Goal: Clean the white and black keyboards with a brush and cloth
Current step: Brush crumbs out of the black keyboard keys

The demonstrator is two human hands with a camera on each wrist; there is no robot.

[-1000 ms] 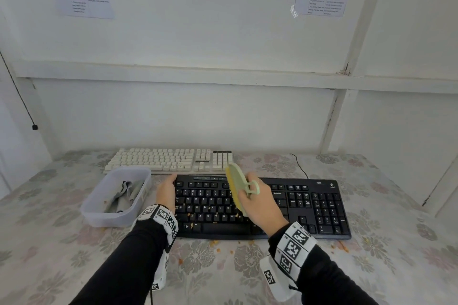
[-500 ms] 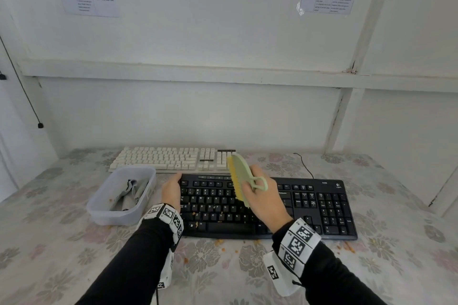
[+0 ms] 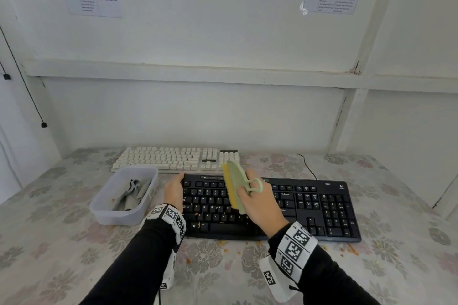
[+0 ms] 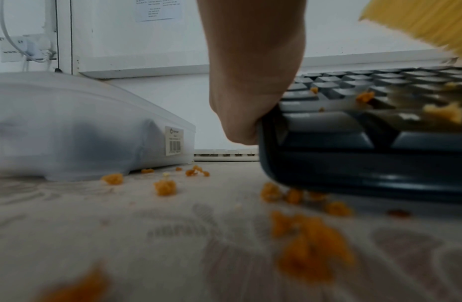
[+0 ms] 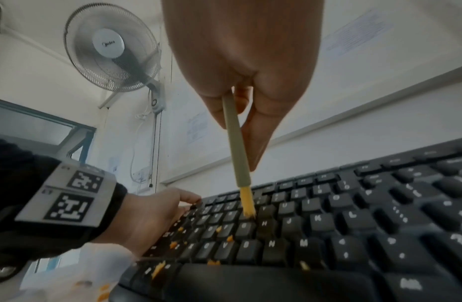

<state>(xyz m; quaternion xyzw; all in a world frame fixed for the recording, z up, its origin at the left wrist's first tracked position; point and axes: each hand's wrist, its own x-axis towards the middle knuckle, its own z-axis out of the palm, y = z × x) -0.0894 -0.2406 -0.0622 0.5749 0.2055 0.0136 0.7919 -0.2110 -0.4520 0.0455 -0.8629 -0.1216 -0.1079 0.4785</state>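
The right hand (image 3: 257, 203) holds the brush (image 3: 234, 184) clamped in its grip, bristles over the letter keys of the black keyboard (image 3: 322, 208) at frame centre. The left hand (image 3: 174, 190) grips its left edge. Orange crumbs (image 5: 173, 244) could lodge between keys if swept hard. The white keyboard (image 3: 173, 160) lies behind; the cloth (image 3: 133, 193) sits in the tub (image 3: 109, 215).

Crumb-strewn black keyboard (image 3: 272, 208) lies before white keyboard (image 3: 173, 158).
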